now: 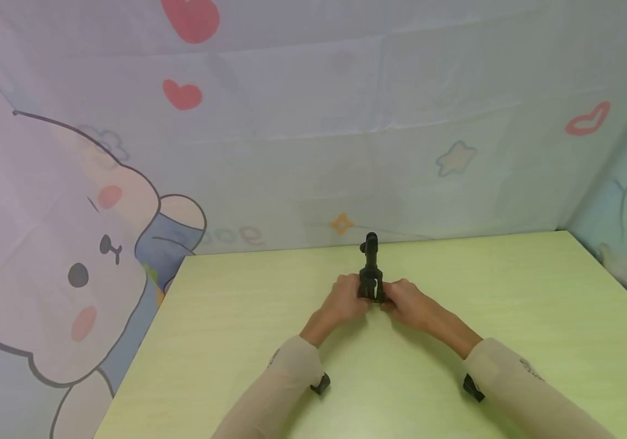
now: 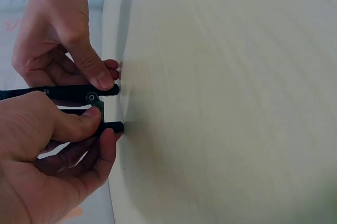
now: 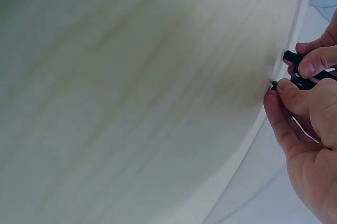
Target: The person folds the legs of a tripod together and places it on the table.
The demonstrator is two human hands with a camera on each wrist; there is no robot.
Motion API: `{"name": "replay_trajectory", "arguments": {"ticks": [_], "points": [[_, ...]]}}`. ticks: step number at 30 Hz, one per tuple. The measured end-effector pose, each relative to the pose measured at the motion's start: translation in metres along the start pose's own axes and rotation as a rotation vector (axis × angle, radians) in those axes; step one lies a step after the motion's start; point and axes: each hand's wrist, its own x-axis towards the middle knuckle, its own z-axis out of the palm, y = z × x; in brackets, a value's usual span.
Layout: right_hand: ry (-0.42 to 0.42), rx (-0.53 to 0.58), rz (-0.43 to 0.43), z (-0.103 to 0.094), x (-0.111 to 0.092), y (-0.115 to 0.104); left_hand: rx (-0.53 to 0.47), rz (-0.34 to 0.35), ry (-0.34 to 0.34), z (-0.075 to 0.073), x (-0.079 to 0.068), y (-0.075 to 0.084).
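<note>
A small black tripod [image 1: 371,262] stands upright between both hands near the far side of the table, its slim head and a side knob at the top. My left hand [image 1: 346,299] grips it from the left; in the left wrist view, thumb and fingers pinch one black leg [image 2: 113,126] near its end. From the right, my right hand [image 1: 409,303] pinches another leg [image 2: 108,90] with the thumb laid along it. A riveted hinged brace [image 2: 92,98] shows between these legs. In the right wrist view, the fingers [image 3: 284,124] partly hide the leg's tip.
The pale yellow-green table [image 1: 225,341] ends at a printed cloth backdrop [image 1: 313,152] with hearts and a large cartoon animal [image 1: 94,256] on the left. Small black devices [image 1: 321,384] hang under both beige sleeves [image 1: 286,378].
</note>
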Motion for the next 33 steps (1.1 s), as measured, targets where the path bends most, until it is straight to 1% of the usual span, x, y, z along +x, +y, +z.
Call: {"name": "replay_trajectory", "arguments": {"ticks": [7, 10, 14, 16, 21, 23, 25, 28, 30, 33], "points": [[-0.024, -0.076, -0.073, -0.003, 0.000, 0.002, 0.009, -0.002, -0.003, -0.001, 0.001, 0.002], [-0.040, -0.107, -0.092, -0.004, 0.000, 0.003, 0.007, 0.025, -0.003, 0.001, 0.000, 0.001], [-0.056, -0.113, -0.101, -0.003, -0.001, 0.003, 0.026, 0.064, -0.002, 0.001, -0.003, -0.001], [-0.064, -0.084, -0.090, -0.003, -0.001, 0.003, 0.037, 0.072, -0.005, 0.001, -0.004, -0.001], [-0.069, 0.076, -0.021, -0.007, 0.001, 0.000, 0.044, 0.079, -0.012, 0.001, -0.006, -0.002], [-0.043, 0.117, -0.016, -0.009, 0.001, -0.003, 0.022, 0.073, -0.004, 0.000, -0.007, -0.002], [-0.010, 0.121, -0.019, -0.009, 0.000, -0.005, -0.008, 0.067, 0.002, 0.000, -0.008, -0.003], [0.031, 0.131, -0.003, -0.007, -0.001, -0.009, -0.067, 0.064, 0.016, 0.000, -0.012, -0.005], [0.029, 0.167, 0.017, -0.005, -0.002, -0.011, -0.105, 0.070, 0.033, 0.000, -0.014, -0.008], [-0.002, 0.228, 0.032, -0.002, -0.002, -0.014, -0.147, 0.077, 0.075, -0.002, -0.018, -0.011]]}}
